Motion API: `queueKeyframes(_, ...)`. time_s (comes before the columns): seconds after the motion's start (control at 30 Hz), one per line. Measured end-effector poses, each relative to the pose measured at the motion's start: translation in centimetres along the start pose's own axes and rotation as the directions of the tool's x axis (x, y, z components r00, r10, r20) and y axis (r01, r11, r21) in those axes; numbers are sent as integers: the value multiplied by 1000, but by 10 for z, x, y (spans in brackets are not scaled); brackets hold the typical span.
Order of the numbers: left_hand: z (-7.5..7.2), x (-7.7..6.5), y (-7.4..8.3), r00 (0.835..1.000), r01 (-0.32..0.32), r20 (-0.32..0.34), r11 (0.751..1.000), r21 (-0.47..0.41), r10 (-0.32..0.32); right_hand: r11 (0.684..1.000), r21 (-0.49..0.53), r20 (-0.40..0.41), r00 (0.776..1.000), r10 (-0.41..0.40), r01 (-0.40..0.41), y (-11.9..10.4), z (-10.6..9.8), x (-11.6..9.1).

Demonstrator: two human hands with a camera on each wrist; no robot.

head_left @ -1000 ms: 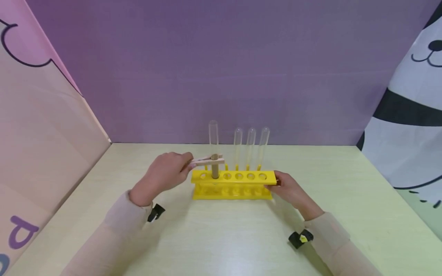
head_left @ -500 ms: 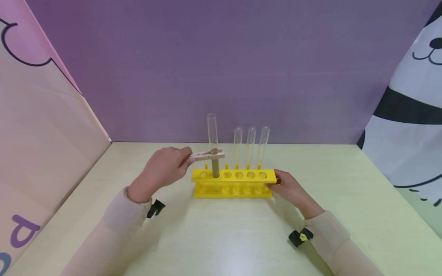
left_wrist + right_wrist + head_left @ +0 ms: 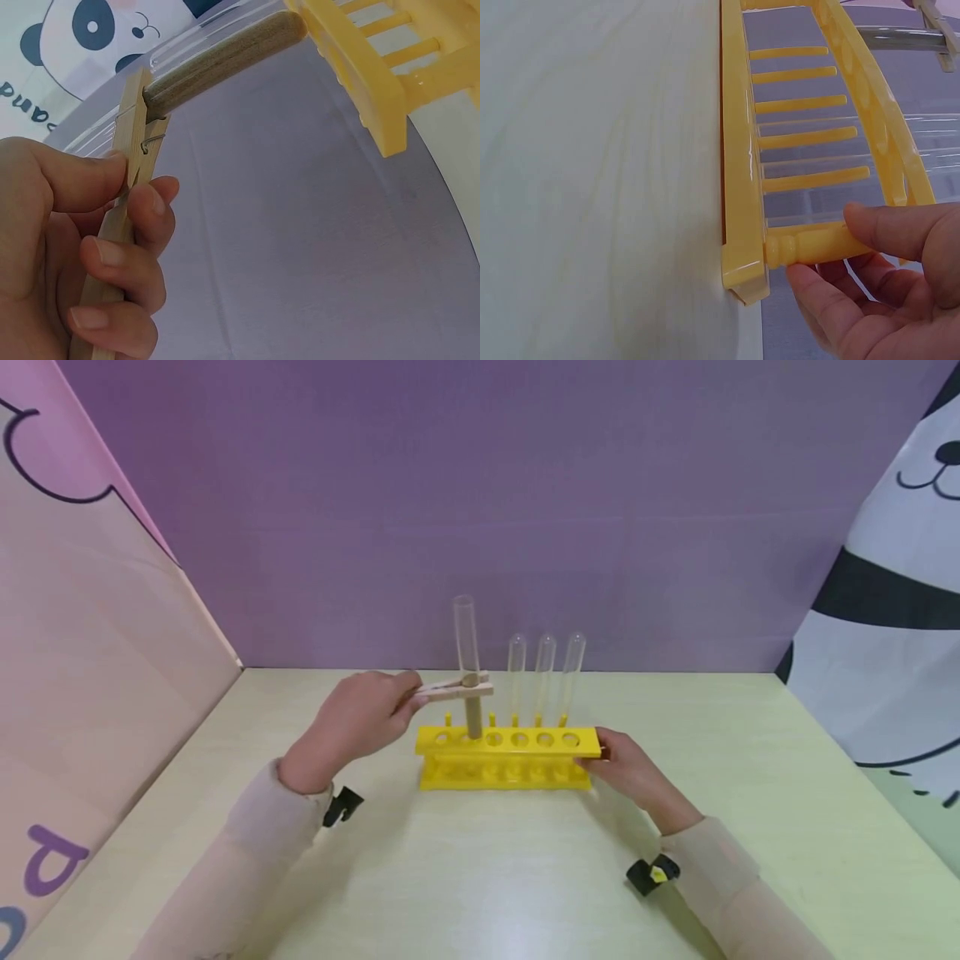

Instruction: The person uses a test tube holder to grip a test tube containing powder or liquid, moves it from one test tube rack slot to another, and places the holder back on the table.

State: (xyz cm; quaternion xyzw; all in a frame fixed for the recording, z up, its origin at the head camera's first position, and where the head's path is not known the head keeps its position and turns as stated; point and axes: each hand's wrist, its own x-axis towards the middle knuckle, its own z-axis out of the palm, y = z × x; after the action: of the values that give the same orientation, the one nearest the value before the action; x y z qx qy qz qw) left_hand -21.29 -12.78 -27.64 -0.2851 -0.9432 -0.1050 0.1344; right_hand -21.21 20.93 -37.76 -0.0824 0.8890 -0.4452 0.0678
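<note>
My left hand grips a wooden test tube holder, thumb on one side and fingers curled round the other. Its wooden jaws clamp a clear test tube whose lower part is filled with brown material. The tube is nearly upright, its rounded bottom right at the top plate of the yellow test tube rack, near the second hole from the left. At the rack's right end, my right hand holds the end post between thumb and fingers.
Three clear test tubes stand upside down on pegs along the back of the rack. The rack sits on a pale wooden table. Behind rises a purple backdrop, with printed panels at both sides.
My left hand has risen with the test tube holder, drawing the tube up out of its hole in the rack. The right hand keeps its hold on the rack, which stays put.
</note>
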Motion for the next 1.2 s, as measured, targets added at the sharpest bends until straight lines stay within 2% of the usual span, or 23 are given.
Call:
queueKeyframes(0.33,3,4,4,1000,-22,3,1000,-18,22,1000,6,8,1000,4,-4,-1,0,0)
queueKeyframes(0.77,12,8,8,998,-63,-31,997,-45,62,1000,21,8,1000,14,-14,1,0,0)
queueKeyframes(1.2,24,7,8,998,-66,-1,996,-54,66,999,21,11,1000,24,-24,1,0,0)
